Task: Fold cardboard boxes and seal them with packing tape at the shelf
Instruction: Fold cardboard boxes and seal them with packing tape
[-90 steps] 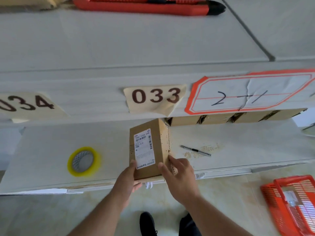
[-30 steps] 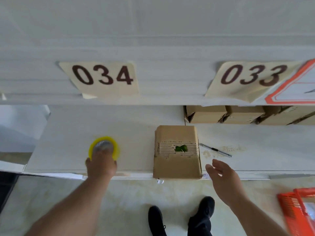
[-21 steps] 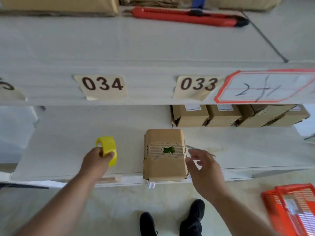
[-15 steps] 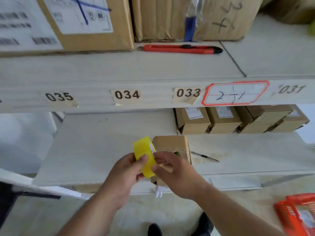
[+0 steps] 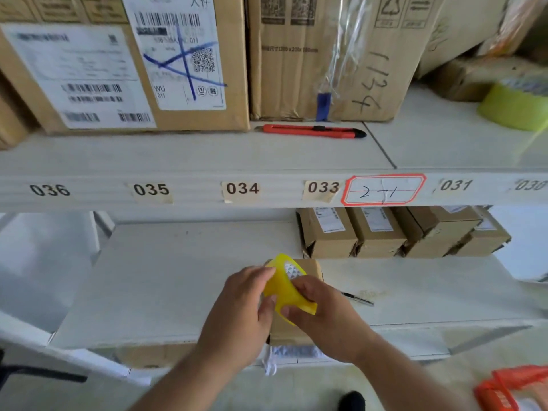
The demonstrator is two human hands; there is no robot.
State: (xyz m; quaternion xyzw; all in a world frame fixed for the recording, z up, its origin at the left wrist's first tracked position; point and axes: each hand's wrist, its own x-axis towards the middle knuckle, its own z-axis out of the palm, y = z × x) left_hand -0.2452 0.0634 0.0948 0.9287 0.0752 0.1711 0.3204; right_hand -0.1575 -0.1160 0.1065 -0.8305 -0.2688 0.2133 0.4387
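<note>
A yellow roll of packing tape is held up between both hands above the lower shelf's front edge. My left hand grips its left side with thumb and fingers. My right hand pinches the roll's lower right edge. Behind and under the hands stands a small brown cardboard box on the lower shelf, mostly hidden by the roll and hands.
A row of small labelled boxes lines the back right of the lower shelf. A thin pen-like tool lies right of the box. A red utility knife and large cartons sit on the upper shelf. An orange basket is on the floor.
My left hand picked the tape roll off the shelf and brought it over the box. My right hand joined it on the roll. The view tilted up.
</note>
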